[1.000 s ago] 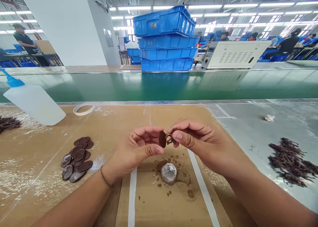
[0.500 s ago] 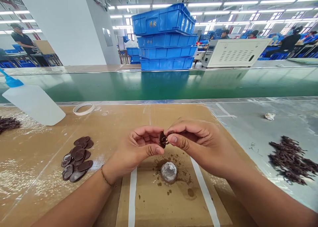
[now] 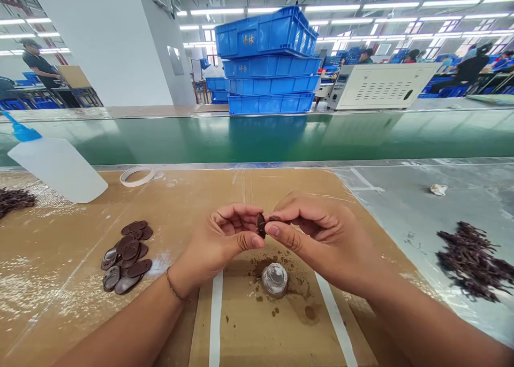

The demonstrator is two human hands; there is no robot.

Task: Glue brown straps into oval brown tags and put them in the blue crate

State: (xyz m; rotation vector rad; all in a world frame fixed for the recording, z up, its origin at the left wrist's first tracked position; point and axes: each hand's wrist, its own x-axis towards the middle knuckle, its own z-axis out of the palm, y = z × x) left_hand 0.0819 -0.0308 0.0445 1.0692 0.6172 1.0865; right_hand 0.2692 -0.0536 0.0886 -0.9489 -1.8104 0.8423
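Between the thumb and fingers of my left hand (image 3: 227,241) is a small dark brown oval piece (image 3: 261,226), held on edge. My right hand (image 3: 317,233) pinches a small dark brown part (image 3: 274,219) right beside it; the fingertips partly hide where the two meet. Below my hands a small clear cup (image 3: 274,279) with whitish smears stands on the cardboard (image 3: 257,335), among dark wet spots. A pile of brown oval pieces (image 3: 129,252) lies left of my left wrist.
Dark stringy pieces (image 3: 474,260) lie at the right, more (image 3: 16,200) at the far left. A white bottle (image 3: 60,169) and tape roll (image 3: 137,176) are at the left. Beyond the green belt (image 3: 184,139) stand blue crates (image 3: 269,67) and a beige box (image 3: 385,86). People are in the background.
The small part in my right hand has drawn closer against the oval piece, and the fingers have shifted slightly. The whole view has moved a little.
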